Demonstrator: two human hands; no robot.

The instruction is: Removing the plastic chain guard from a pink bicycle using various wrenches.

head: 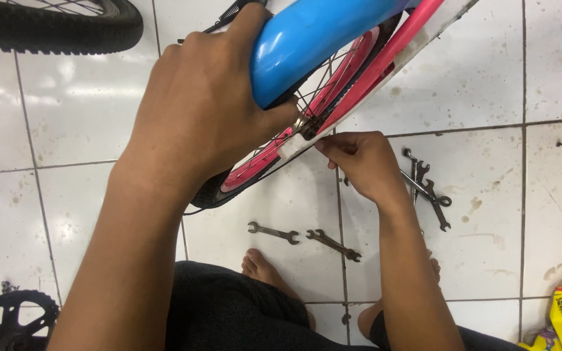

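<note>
Tiled floor (79, 110); left hand (203, 110) grips fender (307, 39) (apparently).

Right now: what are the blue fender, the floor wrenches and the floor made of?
Blue fender: likely moulded plastic, glossy with soft highlights; the left hand holds it. Wrenches: bare steel, dull grey, darkened in places. Floor: glazed ceramic tile by the look, white, reflective, with grout lines and dirt specks.

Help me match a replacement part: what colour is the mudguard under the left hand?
Bright blue mudguard, gripped by the left hand; head view.
</note>
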